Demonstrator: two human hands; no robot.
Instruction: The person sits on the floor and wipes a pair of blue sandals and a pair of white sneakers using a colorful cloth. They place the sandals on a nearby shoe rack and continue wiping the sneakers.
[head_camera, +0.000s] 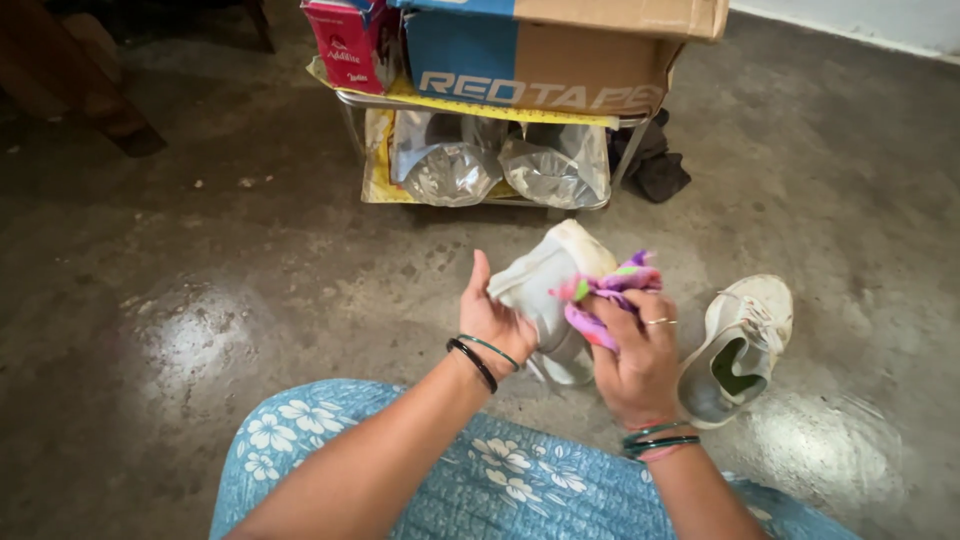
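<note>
Above the lap — left hand (497, 322) clasping white shoe (545, 285), right hand (632, 358) fingers clamped on cloth (610, 292).

Two white shoes (545, 285) (738, 345), one pink cloth (605, 300), two cardboard boxes (535, 70) (350, 42), two shiny bags (445, 160) (555, 165).

Both bare forearms reach forward from the bottom of the view and converge near the middle. The left hand (497, 322) is raised with the palm turned inward, thumb pointing straight up and the fingers (520, 335) curled away out of sight around what it grips. Two thin bangles circle its wrist (one dark, one green). The right hand (632, 352) sits just beside it, back facing the camera, knuckles bent and closed in a grasp, with a ring on one finger. Several bangles and a reddish thread band its wrist.
</note>
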